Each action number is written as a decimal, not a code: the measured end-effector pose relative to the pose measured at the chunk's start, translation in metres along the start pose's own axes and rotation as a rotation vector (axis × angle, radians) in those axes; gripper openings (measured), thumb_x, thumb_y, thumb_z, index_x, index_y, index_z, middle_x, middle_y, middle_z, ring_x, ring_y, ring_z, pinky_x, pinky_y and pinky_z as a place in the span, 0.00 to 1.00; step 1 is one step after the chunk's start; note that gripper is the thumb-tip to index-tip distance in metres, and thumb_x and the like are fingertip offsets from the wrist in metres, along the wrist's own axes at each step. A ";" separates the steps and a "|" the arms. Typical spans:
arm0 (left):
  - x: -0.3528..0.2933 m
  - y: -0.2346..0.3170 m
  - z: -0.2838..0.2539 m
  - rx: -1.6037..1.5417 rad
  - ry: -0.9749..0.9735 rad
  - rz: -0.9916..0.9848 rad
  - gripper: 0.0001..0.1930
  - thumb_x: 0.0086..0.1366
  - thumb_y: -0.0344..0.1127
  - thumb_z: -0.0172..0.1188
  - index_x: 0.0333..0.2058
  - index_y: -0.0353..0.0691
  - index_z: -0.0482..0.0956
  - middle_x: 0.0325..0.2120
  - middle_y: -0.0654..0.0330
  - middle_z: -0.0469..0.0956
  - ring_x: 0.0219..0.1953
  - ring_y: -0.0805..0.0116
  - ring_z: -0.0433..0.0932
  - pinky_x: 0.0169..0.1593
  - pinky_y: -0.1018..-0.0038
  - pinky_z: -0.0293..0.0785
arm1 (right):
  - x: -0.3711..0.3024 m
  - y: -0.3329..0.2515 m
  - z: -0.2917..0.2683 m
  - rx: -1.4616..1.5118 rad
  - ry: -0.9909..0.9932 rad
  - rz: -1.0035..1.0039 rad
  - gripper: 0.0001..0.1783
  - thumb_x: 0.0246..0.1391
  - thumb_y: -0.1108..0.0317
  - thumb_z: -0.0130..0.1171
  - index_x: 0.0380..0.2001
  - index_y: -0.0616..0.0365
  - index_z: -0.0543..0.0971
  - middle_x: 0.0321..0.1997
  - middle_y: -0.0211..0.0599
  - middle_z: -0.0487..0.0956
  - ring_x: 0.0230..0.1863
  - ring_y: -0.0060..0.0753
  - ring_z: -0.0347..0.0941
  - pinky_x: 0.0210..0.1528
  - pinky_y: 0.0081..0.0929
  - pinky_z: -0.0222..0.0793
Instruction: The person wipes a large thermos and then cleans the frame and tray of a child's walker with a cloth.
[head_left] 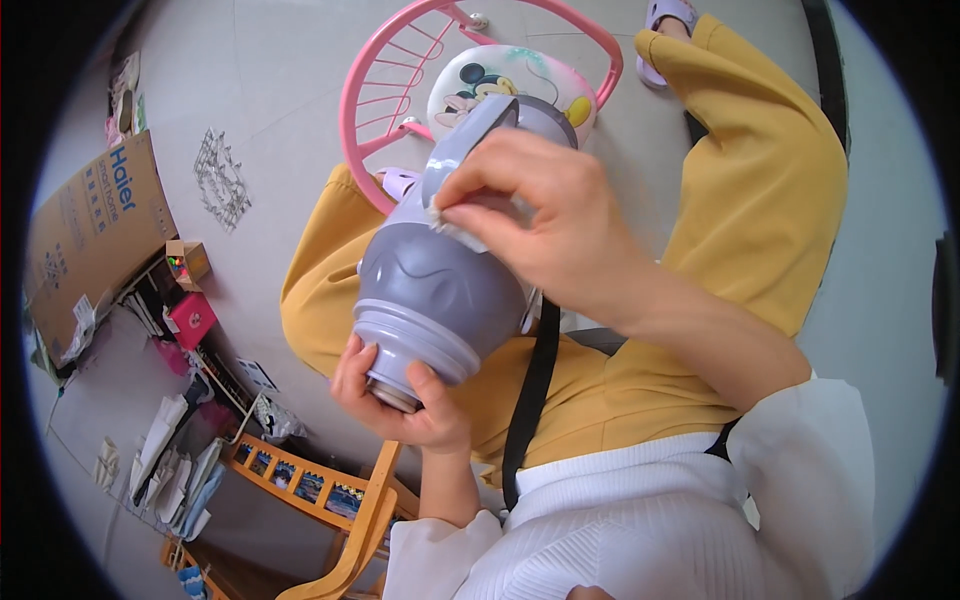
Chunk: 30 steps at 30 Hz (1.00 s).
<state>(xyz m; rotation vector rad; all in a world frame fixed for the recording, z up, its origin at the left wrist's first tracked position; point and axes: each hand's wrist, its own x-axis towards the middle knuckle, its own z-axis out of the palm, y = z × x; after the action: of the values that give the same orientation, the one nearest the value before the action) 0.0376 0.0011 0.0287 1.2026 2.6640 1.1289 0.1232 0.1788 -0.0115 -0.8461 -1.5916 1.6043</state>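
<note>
A grey-purple vacuum jug (440, 275) lies tilted across my lap, its narrower ringed end toward me. My left hand (420, 405) is wrapped round that near end, thumb and fingers on either side of it. My right hand (565, 210) pinches a small crumpled white cloth or tissue (458, 234) against the jug's body, beside the root of the handle (470, 140). The handle arches along the jug's far part. My right hand hides some of the jug's side. A black strap (533, 400) hangs down over my lap near the jug.
Just beyond the jug stands a pink child's chair (352, 110) with a cartoon-printed seat. At the left are a large cardboard box (100, 225), a small open box (188, 262) and a pink box (190, 320). A wooden chair or rack (370, 510) stands at the lower left.
</note>
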 end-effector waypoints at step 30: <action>-0.005 0.007 0.000 -0.002 -0.003 0.007 0.19 0.57 0.39 0.55 0.43 0.33 0.68 0.44 0.48 0.68 0.51 0.55 0.67 0.59 0.58 0.59 | -0.035 0.004 -0.019 -0.100 -0.150 0.090 0.04 0.43 0.75 0.62 0.26 0.59 0.78 0.30 0.36 0.73 0.33 0.41 0.72 0.35 0.31 0.69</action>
<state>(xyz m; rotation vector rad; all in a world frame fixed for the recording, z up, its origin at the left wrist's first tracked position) 0.0452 0.0011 0.0316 1.2139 2.6575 1.1295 0.1578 0.1598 -0.0170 -0.8787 -1.7729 1.6974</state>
